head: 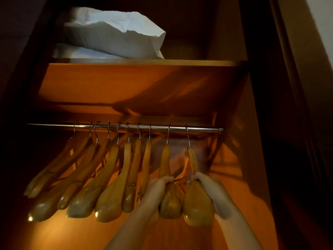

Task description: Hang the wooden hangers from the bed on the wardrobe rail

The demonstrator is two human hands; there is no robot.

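A chrome wardrobe rail [201, 128] runs across the open wardrobe. Several wooden hangers [110, 179] hang from it by metal hooks, crowded toward the left and middle. Two more hang further right, each with its hook over the rail. My left hand [158, 184] grips the left one of these two hangers [164, 159] on its arm. My right hand [201, 178] grips the rightmost hanger [195, 201] the same way. The bed is out of view.
A wooden shelf [189, 63] sits above the rail and carries white pillows [115, 31]. The wardrobe's right side wall [252, 159] stands close to the rightmost hanger. A short bare stretch of rail lies between that hanger and the wall.
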